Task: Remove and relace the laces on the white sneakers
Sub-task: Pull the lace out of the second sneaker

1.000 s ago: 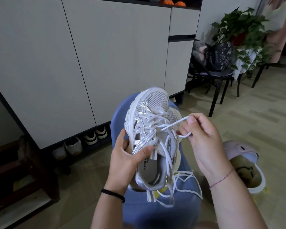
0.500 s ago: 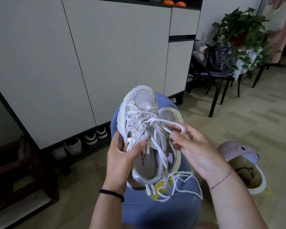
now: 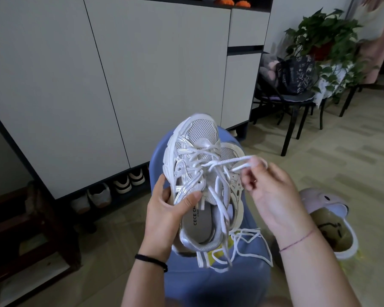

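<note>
White sneaker [image 3: 195, 151] held above blue stool [image 3: 242, 273], toe pointing away. Left hand [image 3: 171, 209] grips its left side, thumb on the collar. Insole [image 3: 200, 224] reads "CECE CH…", the rest under the thumb. Lace [image 3: 228, 161] loop drawn out rightward over the stool, pinched in right hand [image 3: 273, 191] fingertips; slack ends trail onto the seat. Half a second back that hand lay flatter, loop draped over its fingers, nearer the tongue.
</note>
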The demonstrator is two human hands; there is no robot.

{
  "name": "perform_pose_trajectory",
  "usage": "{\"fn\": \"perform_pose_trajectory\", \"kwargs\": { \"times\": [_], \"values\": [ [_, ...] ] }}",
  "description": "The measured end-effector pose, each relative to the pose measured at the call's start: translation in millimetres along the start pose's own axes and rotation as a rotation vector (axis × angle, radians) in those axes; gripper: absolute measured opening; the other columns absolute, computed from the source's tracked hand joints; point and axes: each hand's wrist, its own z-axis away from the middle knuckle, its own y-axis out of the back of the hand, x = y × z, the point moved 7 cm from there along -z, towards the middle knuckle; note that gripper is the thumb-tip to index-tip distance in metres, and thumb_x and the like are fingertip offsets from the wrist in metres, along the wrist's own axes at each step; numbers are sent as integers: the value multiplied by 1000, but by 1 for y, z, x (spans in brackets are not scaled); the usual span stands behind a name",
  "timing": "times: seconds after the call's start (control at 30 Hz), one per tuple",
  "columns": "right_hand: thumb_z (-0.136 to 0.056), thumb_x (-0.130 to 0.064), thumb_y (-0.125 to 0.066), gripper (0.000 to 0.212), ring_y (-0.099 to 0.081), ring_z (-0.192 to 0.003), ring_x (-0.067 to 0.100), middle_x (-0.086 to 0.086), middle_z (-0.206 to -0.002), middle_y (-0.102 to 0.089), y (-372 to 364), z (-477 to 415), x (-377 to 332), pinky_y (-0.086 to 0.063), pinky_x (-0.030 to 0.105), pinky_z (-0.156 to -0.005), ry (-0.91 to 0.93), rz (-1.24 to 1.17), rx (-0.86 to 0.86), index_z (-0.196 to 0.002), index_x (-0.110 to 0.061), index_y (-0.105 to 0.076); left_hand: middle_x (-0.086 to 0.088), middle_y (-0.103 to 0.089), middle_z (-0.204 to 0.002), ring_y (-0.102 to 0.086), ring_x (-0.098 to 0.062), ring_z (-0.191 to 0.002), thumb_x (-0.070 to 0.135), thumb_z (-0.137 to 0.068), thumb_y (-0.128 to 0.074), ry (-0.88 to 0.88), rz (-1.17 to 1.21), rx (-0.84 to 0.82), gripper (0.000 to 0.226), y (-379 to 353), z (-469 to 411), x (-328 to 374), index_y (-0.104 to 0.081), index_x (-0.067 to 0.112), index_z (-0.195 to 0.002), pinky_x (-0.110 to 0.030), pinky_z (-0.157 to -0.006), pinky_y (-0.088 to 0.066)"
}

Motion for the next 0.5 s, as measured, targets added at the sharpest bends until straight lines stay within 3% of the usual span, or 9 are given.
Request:
{"fn": "perform_pose_trajectory", "kwargs": {
  "times": [0.1,0.17,0.23,0.33,0.43,0.5],
  "values": [
    [-86,-33,-51,28,-44,-56,5,-5,-64,-50,12,-4,-11,-40,14,-51,-74,-532,14,-64,-17,-57,-1,-72,-112,-69,-21,-105,33,-56,-84,9,-15,33,73,4,-1,-2,-60,25,-123,-47,-95,-52],
    [-90,-38,-48,30,-41,-58,5,-7,-66,-47,24,-8,-12,-39,14,-52,-81,-630,39,-66,-20,-54,-2,-72,-113,-69,-22,-105,34,-56,-85,14,-23,52,73,7,-2,-4,-60,24,-124,-49,-95,-52],
    [-88,-42,-49,28,-42,-60,6,-6,-68,-49,28,-9,-6,-40,15,-55,-127,-501,78,-71,-20,-51,-3,-72,-113,-69,-23,-105,31,-57,-85,21,-17,68,73,9,-3,-6,-59,22,-125,-51,-95,-52],
    [-78,-48,-51,34,-42,-59,9,-1,-66,-51,17,-3,7,-34,22,-60,-209,-103,68,-76,-14,-52,-4,-72,-111,-69,-21,-103,25,-61,-84,14,-17,77,69,8,-4,-5,-59,20,-125,-49,-95,-53],
    [-69,-57,-60,44,-44,-61,11,-1,-68,-51,-3,1,18,-35,25,-60,-171,258,-26,-77,-14,-59,-5,-72,-113,-68,-23,-105,31,-57,-85,9,-18,50,73,1,-4,-4,-59,21,-125,-49,-95,-52],
    [-69,-57,-67,42,-42,-63,13,1,-67,-47,-10,3,20,-35,27,-61,-98,363,-10,-68,-17,-58,-5,-71,-114,-67,-24,-107,31,-58,-84,4,-18,30,74,-2,-3,-4,-58,22,-126,-48,-96,-52]
  ]
}}
